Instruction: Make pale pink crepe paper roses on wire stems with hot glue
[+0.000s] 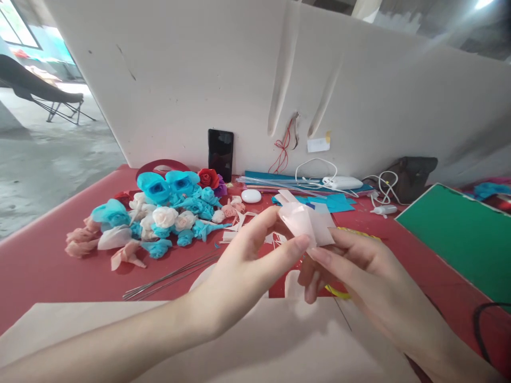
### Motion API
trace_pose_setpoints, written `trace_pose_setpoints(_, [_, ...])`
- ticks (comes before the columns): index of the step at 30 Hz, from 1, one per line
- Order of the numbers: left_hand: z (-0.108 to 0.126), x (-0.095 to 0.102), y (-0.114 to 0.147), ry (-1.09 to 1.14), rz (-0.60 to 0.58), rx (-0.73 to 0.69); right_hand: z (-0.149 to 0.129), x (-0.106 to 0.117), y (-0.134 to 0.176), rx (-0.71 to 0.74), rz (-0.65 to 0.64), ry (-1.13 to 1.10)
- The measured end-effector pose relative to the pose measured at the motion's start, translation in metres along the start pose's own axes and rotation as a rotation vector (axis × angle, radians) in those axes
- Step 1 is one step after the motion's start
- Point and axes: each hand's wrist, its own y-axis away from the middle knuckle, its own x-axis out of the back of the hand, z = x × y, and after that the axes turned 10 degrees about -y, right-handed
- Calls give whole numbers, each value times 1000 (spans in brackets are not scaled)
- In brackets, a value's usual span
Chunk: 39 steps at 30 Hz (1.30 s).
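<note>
Both my hands pinch a pale pink paper flower (305,219) above the near part of the table. My left hand (255,255) grips its lower left side between thumb and fingers. My right hand (355,266) holds the base, the thumb pressed close to the left thumb. From beneath the right hand a thin dark wire (342,314) slants down; whether it joins the flower is hidden. Something yellow (337,291) shows partly behind the right fingers. Pale petal-shaped pieces (294,285) lie below the hands.
Blue, white and pink paper flowers (163,215) are heaped on the red table (43,260) at left, beside several thin wires (171,276). A phone (221,154) leans against the wall. Blue paper (335,202) and a white glue gun (342,183) lie behind; a green board (459,239) stands right.
</note>
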Motion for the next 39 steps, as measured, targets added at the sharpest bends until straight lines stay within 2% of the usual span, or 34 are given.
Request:
trace_pose_setpoints(5, [0,-3,0,100,-116,91,-5,1,3,26,8,27])
trace_pose_setpoints(11, [-2,-4,0,186,-220,19,-6,3,5,23,-69,-7])
trace_pose_setpoints(19, [-6,-6,-3,258,-218,-3,-7,4,4,38,-136,-41])
trace_pose_setpoints(30, [-7,-4,-3,246,-186,-15,-7,6,1,24,-143,-39])
trace_pose_setpoints(39, [-6,-4,-4,430,-253,-37,-9,6,1,-51,-187,-134])
